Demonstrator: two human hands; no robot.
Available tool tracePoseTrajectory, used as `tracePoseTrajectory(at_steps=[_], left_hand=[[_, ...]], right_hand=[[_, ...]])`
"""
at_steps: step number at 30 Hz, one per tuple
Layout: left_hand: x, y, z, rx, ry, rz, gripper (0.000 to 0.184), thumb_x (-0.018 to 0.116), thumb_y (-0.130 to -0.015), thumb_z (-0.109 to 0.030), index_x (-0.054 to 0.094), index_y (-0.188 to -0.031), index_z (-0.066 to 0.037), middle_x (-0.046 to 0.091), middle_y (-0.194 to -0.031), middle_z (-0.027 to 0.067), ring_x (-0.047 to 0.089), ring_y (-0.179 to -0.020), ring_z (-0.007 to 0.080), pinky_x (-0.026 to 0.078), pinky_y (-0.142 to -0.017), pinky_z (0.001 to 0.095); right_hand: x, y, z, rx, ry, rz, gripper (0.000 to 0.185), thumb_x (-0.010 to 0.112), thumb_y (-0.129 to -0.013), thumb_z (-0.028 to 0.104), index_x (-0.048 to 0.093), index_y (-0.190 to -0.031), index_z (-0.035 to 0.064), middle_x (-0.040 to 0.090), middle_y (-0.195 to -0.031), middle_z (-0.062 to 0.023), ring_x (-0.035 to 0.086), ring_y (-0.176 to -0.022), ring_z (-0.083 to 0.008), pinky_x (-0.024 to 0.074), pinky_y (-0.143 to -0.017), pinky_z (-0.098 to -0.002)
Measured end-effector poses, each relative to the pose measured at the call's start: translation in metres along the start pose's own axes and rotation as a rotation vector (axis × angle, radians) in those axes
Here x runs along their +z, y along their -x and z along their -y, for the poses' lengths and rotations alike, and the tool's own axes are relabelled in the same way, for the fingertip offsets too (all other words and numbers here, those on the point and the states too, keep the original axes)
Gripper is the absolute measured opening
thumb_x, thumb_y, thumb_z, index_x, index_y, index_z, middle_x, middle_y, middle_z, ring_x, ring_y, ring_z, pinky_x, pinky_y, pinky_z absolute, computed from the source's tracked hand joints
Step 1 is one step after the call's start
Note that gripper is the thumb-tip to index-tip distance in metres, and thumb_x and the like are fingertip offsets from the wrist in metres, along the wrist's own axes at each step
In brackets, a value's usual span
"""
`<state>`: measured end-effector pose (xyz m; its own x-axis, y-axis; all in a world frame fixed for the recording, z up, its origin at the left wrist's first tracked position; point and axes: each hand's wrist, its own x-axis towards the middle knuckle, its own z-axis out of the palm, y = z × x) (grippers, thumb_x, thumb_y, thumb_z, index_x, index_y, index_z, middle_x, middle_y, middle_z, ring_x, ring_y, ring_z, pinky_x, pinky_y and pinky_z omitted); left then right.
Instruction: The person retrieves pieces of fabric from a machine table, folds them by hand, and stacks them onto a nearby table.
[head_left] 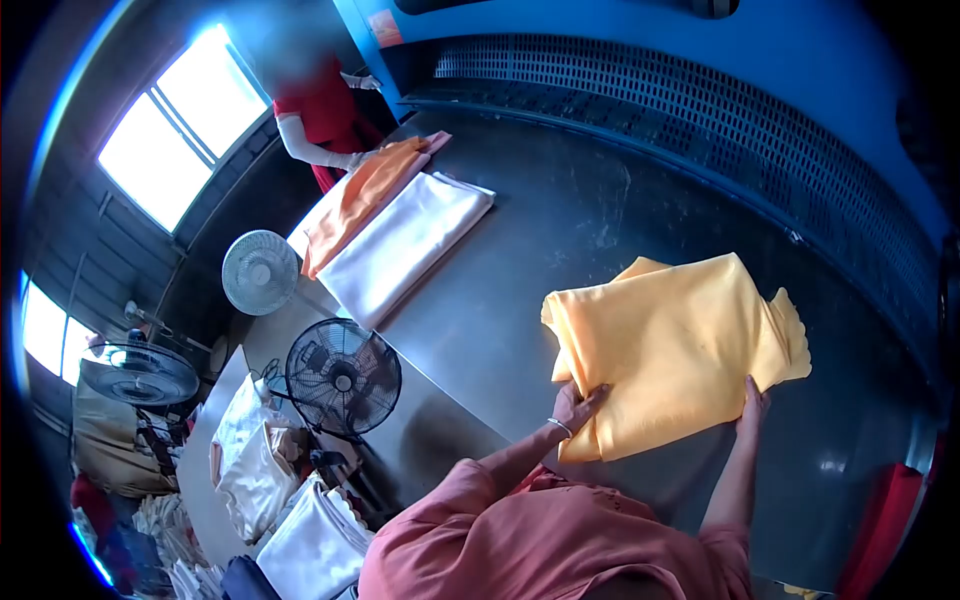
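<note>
Pinching near edge of yellow cloth (680, 345) over dark table (470, 310) — our left hand (577, 407) at left end, right hand (754, 404) toward right; bulk lies beyond fingers, long axis crosswise, neither hand nearer. Fingertips underneath hidden.

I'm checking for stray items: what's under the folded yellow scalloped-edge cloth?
Around the folded yellow scalloped-edge cloth, the smooth dark-grey tabletop shows. The area directly beneath is covered, so I cannot tell whether anything lies there.

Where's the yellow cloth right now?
In the head view, the yellow cloth is right of centre, held in the left hand and right hand, over the dark table.
</note>
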<state>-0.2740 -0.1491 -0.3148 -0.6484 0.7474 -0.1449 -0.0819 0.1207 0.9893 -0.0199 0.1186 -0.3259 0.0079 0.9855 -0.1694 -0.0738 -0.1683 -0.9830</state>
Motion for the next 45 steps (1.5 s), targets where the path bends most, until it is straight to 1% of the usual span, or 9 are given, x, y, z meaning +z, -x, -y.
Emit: tracePoseTrajectory(at_steps=[23, 25, 29, 33, 35, 36, 40, 43, 45], left_hand=[[-0.011, -0.003, 0.019, -0.008, -0.04, -0.052, 0.031, 0.063, -0.083, -0.022, 0.056, -0.101, 0.002, 0.062, -0.088, 0.0083, 0.058, -0.077, 0.0133, 0.05, -0.066, 0.0304], [-0.022, -0.004, -0.022, 0.245, 0.129, -0.216, 0.029, 0.06, -0.085, -0.018, 0.048, -0.106, -0.002, 0.056, -0.081, 0.0019, 0.052, -0.069, 0.011, 0.046, -0.061, 0.0264], [-0.078, -0.049, -0.041, 0.421, -0.507, -0.492, 0.055, 0.062, -0.082, -0.03, 0.04, -0.124, -0.001, 0.048, -0.116, 0.0175, 0.047, -0.107, 0.0273, 0.039, -0.089, 0.035], [-0.084, -0.122, -0.036, 0.564, -0.855, -0.249, 0.057, 0.064, -0.077, -0.035, 0.047, -0.121, -0.002, 0.053, -0.113, 0.0177, 0.047, -0.107, 0.0354, 0.036, -0.09, 0.0415], [-0.084, -0.15, -0.035, 0.108, -0.639, 0.134, 0.039, 0.065, -0.076, -0.034, 0.062, -0.103, -0.006, 0.06, -0.094, 0.0118, 0.053, -0.094, 0.0341, 0.042, -0.08, 0.0412], [-0.077, -0.154, -0.035, 0.374, -0.852, 0.027, 0.019, 0.066, -0.074, -0.023, 0.067, -0.086, -0.009, 0.062, -0.081, 0.0073, 0.057, -0.08, 0.0305, 0.046, -0.068, 0.0386], [-0.011, -0.102, -0.095, 0.821, -0.459, -0.076, 0.018, 0.063, -0.07, 0.0, 0.065, -0.087, -0.007, 0.059, -0.08, 0.0062, 0.057, -0.078, 0.0217, 0.047, -0.067, 0.0325], [0.069, -0.012, -0.114, 0.753, -0.28, 0.576, 0.013, 0.061, -0.074, -0.009, 0.063, -0.087, -0.009, 0.059, -0.09, 0.0106, 0.055, -0.088, 0.028, 0.047, -0.073, 0.0355], [0.121, 0.033, -0.127, 1.104, -0.158, 1.153, 0.017, 0.06, -0.077, -0.015, 0.063, -0.093, -0.01, 0.06, -0.094, 0.0113, 0.056, -0.088, 0.0284, 0.046, -0.077, 0.0353]], right_hand=[[-0.006, -0.003, -0.009, 0.048, -0.11, 0.05, 0.036, 0.07, -0.076, 0.015, 0.059, -0.105, -0.0026, 0.062, -0.097, -0.0085, 0.059, -0.084, -0.0159, 0.0477, -0.074, -0.0286], [-0.008, -0.004, -0.011, 0.013, -0.04, 0.023, 0.031, 0.071, -0.075, 0.017, 0.062, -0.098, -0.0005, 0.063, -0.089, -0.0049, 0.058, -0.075, -0.0112, 0.0457, -0.066, -0.0253], [-0.006, -0.003, -0.006, -0.028, 0.064, 0.029, 0.027, 0.071, -0.075, 0.022, 0.064, -0.089, 0.0, 0.063, -0.08, -0.0028, 0.057, -0.069, -0.0094, 0.0443, -0.062, -0.0242], [-0.007, 0.0, -0.001, 0.001, 0.014, 0.067, 0.031, 0.07, -0.076, 0.023, 0.063, -0.093, -0.0016, 0.063, -0.085, -0.0053, 0.057, -0.072, -0.0102, 0.0454, -0.064, -0.0244], [-0.02, 0.007, 0.003, -0.031, 0.244, 0.046, 0.035, 0.066, -0.079, 0.028, 0.06, -0.096, -0.0014, 0.062, -0.084, -0.0045, 0.056, -0.073, -0.0113, 0.045, -0.064, -0.0251], [-0.026, 0.011, 0.004, -0.046, 0.358, 0.037, 0.037, 0.064, -0.081, 0.031, 0.058, -0.098, -0.0013, 0.061, -0.084, -0.0041, 0.056, -0.074, -0.0119, 0.0448, -0.064, -0.0254], [-0.04, 0.077, 0.04, -0.024, 0.204, -0.077, 0.042, 0.056, -0.085, 0.039, 0.056, -0.103, 0.0012, 0.06, -0.085, -0.0036, 0.055, -0.074, -0.0112, 0.0454, -0.065, -0.0252], [-0.039, 0.129, 0.081, 0.13, -0.131, 0.198, 0.041, 0.055, -0.087, 0.038, 0.057, -0.104, 0.0016, 0.061, -0.088, -0.0045, 0.055, -0.075, -0.0093, 0.0456, -0.066, -0.0244], [-0.047, 0.144, 0.078, 0.127, -0.194, 0.296, 0.035, 0.056, -0.087, 0.034, 0.059, -0.102, 0.0024, 0.061, -0.087, -0.0039, 0.055, -0.075, -0.0081, 0.0434, -0.062, -0.0237]])
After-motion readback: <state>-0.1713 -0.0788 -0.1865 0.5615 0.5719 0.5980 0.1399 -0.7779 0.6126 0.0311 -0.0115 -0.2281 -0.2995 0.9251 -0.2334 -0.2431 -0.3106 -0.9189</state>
